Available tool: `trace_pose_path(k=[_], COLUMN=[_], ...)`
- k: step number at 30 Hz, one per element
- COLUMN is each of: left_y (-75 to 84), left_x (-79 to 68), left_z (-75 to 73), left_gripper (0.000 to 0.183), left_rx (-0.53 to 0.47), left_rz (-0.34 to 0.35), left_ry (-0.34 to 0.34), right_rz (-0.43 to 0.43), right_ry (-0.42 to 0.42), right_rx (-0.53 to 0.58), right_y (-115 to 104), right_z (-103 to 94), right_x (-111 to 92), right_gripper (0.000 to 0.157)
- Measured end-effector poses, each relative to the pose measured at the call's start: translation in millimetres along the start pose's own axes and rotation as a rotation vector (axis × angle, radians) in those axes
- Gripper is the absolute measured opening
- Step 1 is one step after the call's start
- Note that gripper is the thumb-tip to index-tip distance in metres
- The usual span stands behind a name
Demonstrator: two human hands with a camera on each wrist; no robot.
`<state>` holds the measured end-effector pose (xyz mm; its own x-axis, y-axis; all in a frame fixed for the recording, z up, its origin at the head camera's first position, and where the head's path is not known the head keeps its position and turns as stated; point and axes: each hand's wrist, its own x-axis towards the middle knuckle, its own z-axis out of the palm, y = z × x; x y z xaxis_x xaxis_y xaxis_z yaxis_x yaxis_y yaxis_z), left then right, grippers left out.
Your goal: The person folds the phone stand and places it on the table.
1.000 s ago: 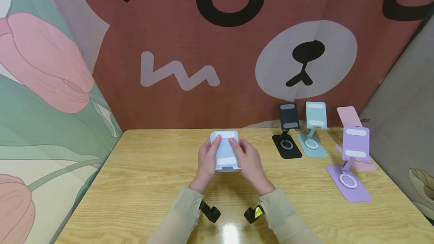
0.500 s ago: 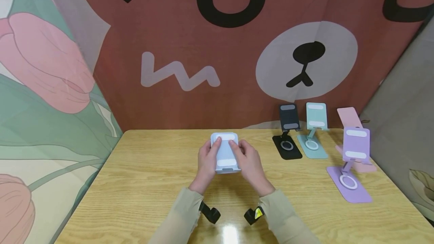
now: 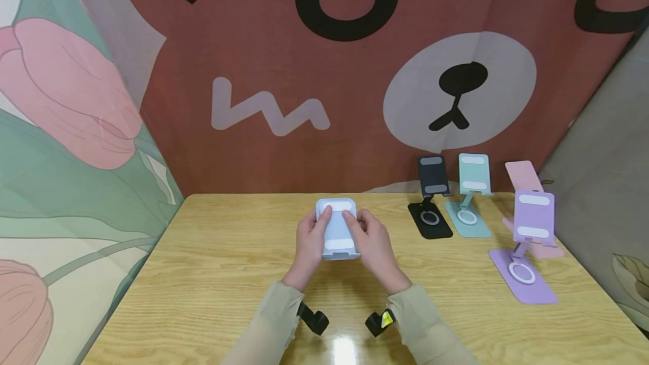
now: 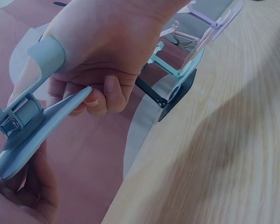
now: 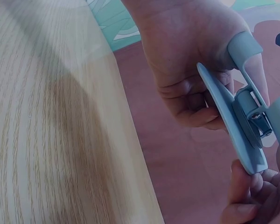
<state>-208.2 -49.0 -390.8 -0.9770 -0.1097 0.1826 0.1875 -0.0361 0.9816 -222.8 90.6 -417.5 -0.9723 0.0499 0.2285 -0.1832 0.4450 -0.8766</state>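
A light blue folding phone stand (image 3: 338, 227) is held up over the middle of the table, its plate with two white pads facing up. My left hand (image 3: 310, 239) grips its left side, thumb on the plate's face. On the other side my right hand (image 3: 372, 244) grips it the same way. Both wrist views show the stand (image 4: 42, 130) edge on, folded, with its hinge between plate and base. Fingers of both hands curl at the base's edges; in the right wrist view the left hand (image 5: 191, 84) is farther off and the right hand (image 5: 256, 200) nearer.
On the wooden table (image 3: 218, 275), to the right, unfolded phone stands stand upright: a black one (image 3: 431, 220), a mint one (image 3: 467, 217), a pink one (image 3: 524, 176) and a purple one (image 3: 527, 275) in front of it. A brown bear-print curtain (image 3: 253, 156) hangs behind the table.
Both hands keep the same grip on the light blue phone stand; it sits slightly lower in the view than a second ago. The other stands have not moved.
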Motion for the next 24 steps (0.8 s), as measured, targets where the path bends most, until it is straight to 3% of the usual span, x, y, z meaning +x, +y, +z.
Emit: trace_pose_path(k=[4, 11, 24], left_y=[-4.3, -32.2, -30.1], left_x=[3.6, 22.3, 35.7], left_z=[-1.4, -8.7, -49.9], left_gripper=[0.033, 0.039, 0.050], left_rx=[0.007, 0.056, 0.204], left_rz=[0.004, 0.000, 0.016], left_ry=[-0.023, -0.006, 0.040], right_rz=[-0.018, 0.007, -0.005], right_ry=[0.007, -0.015, 0.061], right_rx=[-0.005, 0.034, -0.038], right_y=[2, 4, 13], right_z=[0.2, -5.5, -43.0], right_x=[0, 4, 21], right_gripper=[0.046, 0.057, 0.053])
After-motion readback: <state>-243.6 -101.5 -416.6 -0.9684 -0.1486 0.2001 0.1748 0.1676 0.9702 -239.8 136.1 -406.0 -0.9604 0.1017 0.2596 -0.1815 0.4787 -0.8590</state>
